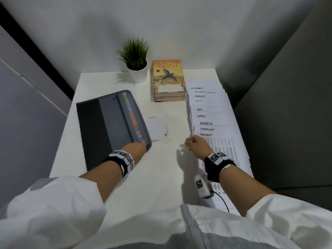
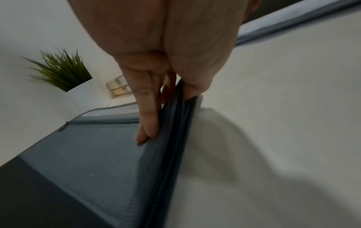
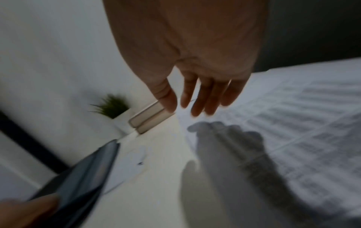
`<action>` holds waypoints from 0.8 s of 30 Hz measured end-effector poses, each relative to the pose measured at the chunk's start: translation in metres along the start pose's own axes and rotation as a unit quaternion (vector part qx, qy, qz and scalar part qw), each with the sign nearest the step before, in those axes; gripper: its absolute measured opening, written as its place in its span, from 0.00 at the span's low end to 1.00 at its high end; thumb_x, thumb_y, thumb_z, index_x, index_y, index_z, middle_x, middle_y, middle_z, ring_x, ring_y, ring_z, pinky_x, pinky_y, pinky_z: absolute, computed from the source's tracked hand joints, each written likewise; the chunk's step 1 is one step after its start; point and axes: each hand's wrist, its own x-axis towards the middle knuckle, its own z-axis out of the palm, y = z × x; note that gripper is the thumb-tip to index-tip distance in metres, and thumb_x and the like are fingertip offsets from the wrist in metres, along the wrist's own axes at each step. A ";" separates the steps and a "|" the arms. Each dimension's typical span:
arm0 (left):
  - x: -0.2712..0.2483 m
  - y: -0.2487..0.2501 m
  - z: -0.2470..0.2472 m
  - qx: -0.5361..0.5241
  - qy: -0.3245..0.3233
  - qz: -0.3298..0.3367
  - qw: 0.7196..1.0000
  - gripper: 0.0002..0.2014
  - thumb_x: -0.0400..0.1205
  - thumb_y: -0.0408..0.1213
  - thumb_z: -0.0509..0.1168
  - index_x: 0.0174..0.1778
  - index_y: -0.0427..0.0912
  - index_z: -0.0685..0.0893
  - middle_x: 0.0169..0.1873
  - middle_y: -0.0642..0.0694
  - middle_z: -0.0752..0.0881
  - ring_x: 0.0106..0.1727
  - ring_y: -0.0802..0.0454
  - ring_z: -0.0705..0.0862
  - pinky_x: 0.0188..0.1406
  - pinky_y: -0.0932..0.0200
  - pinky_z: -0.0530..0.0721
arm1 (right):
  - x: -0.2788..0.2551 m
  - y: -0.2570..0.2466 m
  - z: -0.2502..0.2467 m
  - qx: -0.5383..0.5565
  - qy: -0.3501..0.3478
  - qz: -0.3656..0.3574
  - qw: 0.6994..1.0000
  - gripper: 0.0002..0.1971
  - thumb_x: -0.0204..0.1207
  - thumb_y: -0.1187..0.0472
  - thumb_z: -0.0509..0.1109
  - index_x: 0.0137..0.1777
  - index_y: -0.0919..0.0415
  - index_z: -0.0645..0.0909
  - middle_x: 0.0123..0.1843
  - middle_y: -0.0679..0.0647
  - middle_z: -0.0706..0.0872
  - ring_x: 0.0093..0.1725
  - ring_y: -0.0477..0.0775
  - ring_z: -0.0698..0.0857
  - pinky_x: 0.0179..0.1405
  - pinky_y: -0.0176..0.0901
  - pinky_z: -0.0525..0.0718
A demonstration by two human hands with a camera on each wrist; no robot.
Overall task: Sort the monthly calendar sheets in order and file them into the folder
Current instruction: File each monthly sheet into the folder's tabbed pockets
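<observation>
A grey expanding folder (image 1: 107, 121) lies on the left of the white table, its coloured tabs (image 1: 133, 121) showing along the open right side. My left hand (image 1: 137, 147) pinches the folder's near right corner (image 2: 179, 111), fingers on top, thumb beneath. The calendar sheets (image 1: 212, 123) lie fanned in a column on the right, labelled JANUARY nearest up to OCTOBER farthest. My right hand (image 1: 195, 142) hovers just left of the JANUARY sheet (image 1: 215, 135), fingers straight and spread, holding nothing (image 3: 193, 104).
A potted plant (image 1: 137, 69) and a stack of two books (image 1: 168, 81) stand at the back of the table (image 1: 161, 177). A small white paper (image 1: 157, 129) lies between folder and sheets. Grey walls close in on both sides.
</observation>
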 end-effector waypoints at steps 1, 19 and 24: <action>-0.003 0.010 -0.005 -0.011 0.015 0.008 1.000 0.16 0.87 0.33 0.53 0.70 0.31 0.68 0.51 0.35 0.84 0.47 0.37 0.85 0.36 0.49 0.74 | -0.003 -0.008 0.013 0.029 -0.050 0.008 0.998 0.14 0.81 0.53 0.65 0.54 0.65 0.80 0.49 0.58 0.87 0.45 0.56 0.85 0.51 0.50 0.83; -0.092 0.039 -0.106 -0.194 0.314 0.039 0.929 0.25 0.82 0.45 0.65 0.74 0.45 0.70 0.70 0.43 0.72 0.70 0.43 0.74 0.61 0.45 0.80 | -0.019 -0.103 -0.021 -0.205 -0.038 -0.217 0.954 0.05 0.79 0.66 0.64 0.47 0.59 0.81 0.47 0.59 0.87 0.44 0.58 0.83 0.40 0.42 0.78; -0.104 -0.027 -0.132 -0.103 0.352 -0.025 0.930 0.35 0.78 0.41 0.69 0.82 0.47 0.64 0.77 0.41 0.67 0.79 0.42 0.64 0.77 0.46 0.67 | -0.028 -0.134 -0.043 -0.267 0.020 -0.284 0.921 0.11 0.80 0.65 0.59 0.54 0.52 0.80 0.50 0.51 0.84 0.49 0.57 0.81 0.52 0.48 0.82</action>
